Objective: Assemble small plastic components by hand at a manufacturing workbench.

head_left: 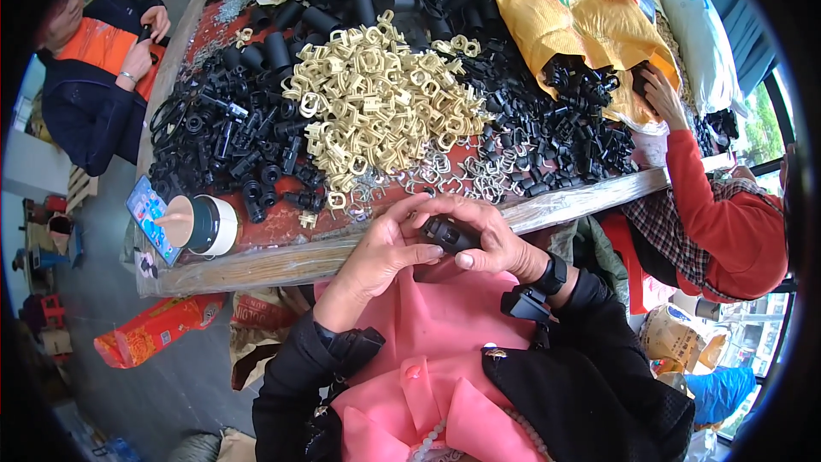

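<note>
Both my hands are closed round a short black plastic cylinder-shaped part, held in front of my chest by the table's near edge. My left hand presses its thumb along the part's near side. Fingers of my right hand curl over the top, with the thumb below. Just beyond lies a heap of cream-coloured plastic clips. Small bent metal rings are scattered at the heap's near edge. To its left is a pile of black fittings.
Black tubes pile up at the back, small black pieces to the right. A yellow woven sack lies beyond. A lidded cup and a phone sit at the left corner. Co-workers' hands work at either side.
</note>
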`<state>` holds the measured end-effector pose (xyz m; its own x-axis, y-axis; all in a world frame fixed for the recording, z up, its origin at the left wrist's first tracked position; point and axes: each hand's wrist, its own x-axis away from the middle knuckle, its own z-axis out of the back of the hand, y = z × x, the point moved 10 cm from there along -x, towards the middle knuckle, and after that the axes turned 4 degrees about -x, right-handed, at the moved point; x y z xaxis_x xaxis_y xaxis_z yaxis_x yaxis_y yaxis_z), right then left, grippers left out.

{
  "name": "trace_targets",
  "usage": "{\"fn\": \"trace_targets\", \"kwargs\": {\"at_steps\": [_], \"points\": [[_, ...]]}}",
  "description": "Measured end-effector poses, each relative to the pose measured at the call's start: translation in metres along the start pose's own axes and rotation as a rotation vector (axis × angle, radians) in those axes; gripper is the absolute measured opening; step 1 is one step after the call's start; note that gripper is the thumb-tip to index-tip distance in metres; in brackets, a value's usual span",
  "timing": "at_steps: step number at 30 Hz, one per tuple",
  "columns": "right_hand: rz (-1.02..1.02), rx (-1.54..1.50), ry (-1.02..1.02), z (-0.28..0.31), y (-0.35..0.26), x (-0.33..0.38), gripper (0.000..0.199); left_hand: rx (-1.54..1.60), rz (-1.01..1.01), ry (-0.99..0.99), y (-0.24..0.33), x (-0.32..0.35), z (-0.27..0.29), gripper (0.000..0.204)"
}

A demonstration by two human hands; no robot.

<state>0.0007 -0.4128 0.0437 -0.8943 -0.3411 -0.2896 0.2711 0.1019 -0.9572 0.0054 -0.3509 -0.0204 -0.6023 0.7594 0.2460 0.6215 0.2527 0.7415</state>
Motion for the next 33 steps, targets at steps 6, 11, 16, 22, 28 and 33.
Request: {"fn": "trace_targets", "kwargs": {"at_steps": [6, 11, 16, 22, 28, 33], "points": [[-0.128, 0.083, 0.052, 0.013, 0.004, 0.012, 0.05, -0.028, 0.06, 0.027, -0.003, 0.002, -0.001, 0.065], [-0.16, 0.333, 0.231, 0.069, -0.039, 0.055, 0.034, -0.844, -0.316, 0.492, 0.067, 0.037, 0.051, 0.054], [-0.582, 0.848, 0.111, 0.121, -0.044, 0.156, 0.04, -1.982, -0.671, 0.8, 0.136, 0.074, 0.034, 0.036], [-0.642, 0.961, -0.011, 0.104, -0.033, 0.154, 0.033, -1.979, -0.464, 0.696, 0.115, 0.056, 0.051, 0.028], [-0.132, 0.823, -0.155, 0.024, -0.017, 0.012, 0.017, -1.776, -0.644, 0.776, 0.125, 0.078, 0.056, 0.018], [0.107, 0.88, -0.142, -0.026, 0.015, -0.049, 0.008, -1.177, -0.693, 0.708, 0.118, 0.087, 0.063, 0.014]]}}
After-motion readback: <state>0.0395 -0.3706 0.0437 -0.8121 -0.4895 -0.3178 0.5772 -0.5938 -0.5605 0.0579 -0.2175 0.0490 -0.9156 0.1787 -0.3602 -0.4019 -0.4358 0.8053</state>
